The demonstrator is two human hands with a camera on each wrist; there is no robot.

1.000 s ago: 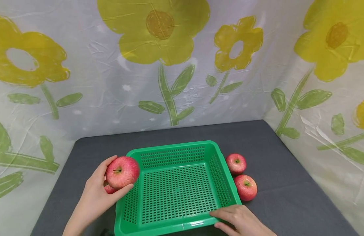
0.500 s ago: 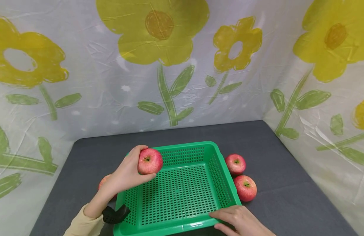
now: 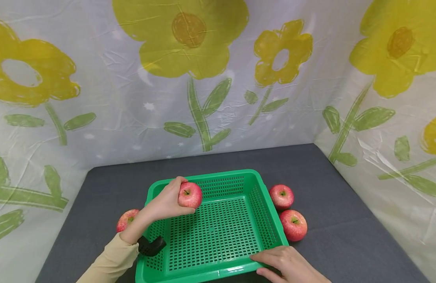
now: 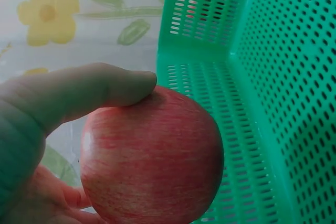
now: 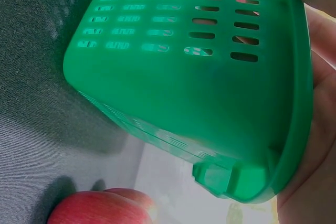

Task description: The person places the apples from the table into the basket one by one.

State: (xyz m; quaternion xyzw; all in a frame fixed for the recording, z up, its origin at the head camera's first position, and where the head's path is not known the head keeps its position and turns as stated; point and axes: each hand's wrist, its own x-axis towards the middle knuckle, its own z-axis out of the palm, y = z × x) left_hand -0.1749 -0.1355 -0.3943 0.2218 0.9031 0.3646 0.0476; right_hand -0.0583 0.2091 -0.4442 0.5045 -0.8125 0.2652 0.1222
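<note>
My left hand (image 3: 170, 201) grips a red apple (image 3: 190, 195) over the left part of a green plastic basket (image 3: 251, 265). In the left wrist view the thumb (image 4: 105, 86) lies across the top of the apple (image 4: 157, 156), and the other fingers are partly hidden beneath it. At the basket's near right corner, my right hand (image 3: 286, 263) holds the rim, fingers over the edge and thumb outside. The right wrist view shows the corner of the basket (image 5: 173, 87) against the palm. No apple is visible on the perforated floor of the basket.
Two apples, one farther (image 3: 282, 196) and one nearer (image 3: 293, 225), lie against the basket's right side. Another apple (image 3: 127, 220) sits to its left, partly behind the left forearm. A black device (image 3: 152, 247) is at the left wrist. Flowered cloth (image 3: 133, 98) surrounds the dark table (image 3: 345, 220).
My left hand has carried the apple rightward from beside the basket to above its inside, uncovering the apple left on the table. The right hand has stayed on the rim.
</note>
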